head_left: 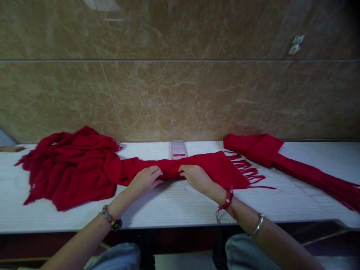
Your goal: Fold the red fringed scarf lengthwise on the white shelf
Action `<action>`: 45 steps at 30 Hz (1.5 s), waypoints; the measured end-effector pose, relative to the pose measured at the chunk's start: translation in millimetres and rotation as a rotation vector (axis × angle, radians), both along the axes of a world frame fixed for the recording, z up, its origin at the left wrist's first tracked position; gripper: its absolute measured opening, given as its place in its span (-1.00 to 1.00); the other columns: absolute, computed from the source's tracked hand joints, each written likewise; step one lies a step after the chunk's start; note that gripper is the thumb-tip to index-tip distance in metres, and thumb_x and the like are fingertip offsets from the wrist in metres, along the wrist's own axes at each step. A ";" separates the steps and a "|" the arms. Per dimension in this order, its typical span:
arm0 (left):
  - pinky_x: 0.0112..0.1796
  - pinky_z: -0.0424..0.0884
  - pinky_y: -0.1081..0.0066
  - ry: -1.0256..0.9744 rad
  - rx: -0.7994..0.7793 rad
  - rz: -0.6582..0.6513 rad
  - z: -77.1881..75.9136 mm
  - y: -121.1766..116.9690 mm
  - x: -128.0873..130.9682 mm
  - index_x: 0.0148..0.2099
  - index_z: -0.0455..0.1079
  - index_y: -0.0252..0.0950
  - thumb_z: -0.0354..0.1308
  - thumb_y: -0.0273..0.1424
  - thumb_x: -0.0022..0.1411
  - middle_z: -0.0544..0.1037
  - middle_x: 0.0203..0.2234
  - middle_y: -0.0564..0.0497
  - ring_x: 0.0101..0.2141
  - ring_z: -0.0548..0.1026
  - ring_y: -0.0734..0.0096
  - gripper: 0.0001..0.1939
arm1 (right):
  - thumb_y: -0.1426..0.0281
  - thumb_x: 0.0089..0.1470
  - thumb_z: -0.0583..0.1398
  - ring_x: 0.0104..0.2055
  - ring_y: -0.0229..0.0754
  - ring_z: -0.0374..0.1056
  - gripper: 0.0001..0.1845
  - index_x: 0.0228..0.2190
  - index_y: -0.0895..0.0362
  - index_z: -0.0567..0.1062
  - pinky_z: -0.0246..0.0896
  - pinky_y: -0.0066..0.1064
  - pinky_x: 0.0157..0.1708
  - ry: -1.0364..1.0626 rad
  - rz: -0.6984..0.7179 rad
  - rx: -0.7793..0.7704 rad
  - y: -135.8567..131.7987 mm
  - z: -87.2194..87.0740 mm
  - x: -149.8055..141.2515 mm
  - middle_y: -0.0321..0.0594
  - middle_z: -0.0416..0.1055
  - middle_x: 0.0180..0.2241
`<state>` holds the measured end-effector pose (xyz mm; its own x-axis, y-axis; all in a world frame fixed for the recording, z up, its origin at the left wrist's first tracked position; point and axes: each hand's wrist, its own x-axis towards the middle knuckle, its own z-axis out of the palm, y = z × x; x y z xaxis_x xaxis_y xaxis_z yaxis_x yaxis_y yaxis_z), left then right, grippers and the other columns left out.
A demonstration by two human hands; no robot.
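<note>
A red fringed scarf [216, 167] stretches lengthwise across the white table, its tassels spread at the right end. My left hand [145, 180], with a ring on one finger, is closed on the scarf's near edge. A short way to the right, my right hand [195, 178] pinches the same edge, with fingertips partly hidden against the cloth. Between the hands the cloth is slightly lifted and folded lengthwise. Leftward the scarf runs into a crumpled heap of red cloth [75, 168]; I cannot tell whether the heap is all one piece.
At the right lies another red scarf [253, 148], folded into a band with its fringed tail trailing to the table's right side. A phone [178, 149] rests near the wall behind the middle. The white table [174, 206] meets a brown marble wall [180, 97].
</note>
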<state>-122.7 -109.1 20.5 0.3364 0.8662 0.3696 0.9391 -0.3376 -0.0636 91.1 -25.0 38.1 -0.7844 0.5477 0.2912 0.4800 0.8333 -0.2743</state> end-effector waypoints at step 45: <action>-0.19 0.35 0.35 0.279 -0.342 0.302 30.9 -36.1 -79.7 -0.15 0.36 -0.31 -0.14 -0.72 0.05 0.48 -0.20 -0.09 -0.21 0.43 0.31 -0.59 | 0.57 0.10 0.05 -0.27 -0.16 0.25 -0.87 -0.34 0.20 0.38 0.15 -0.35 -0.29 -0.183 0.242 0.287 -46.3 -17.4 -9.2 -0.16 0.37 -0.32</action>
<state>-202.4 -145.2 51.4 0.0984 0.9950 -0.0189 0.9609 -0.0999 -0.2584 81.9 -71.3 20.7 -0.9334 0.2582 0.2493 0.2803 0.9582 0.0572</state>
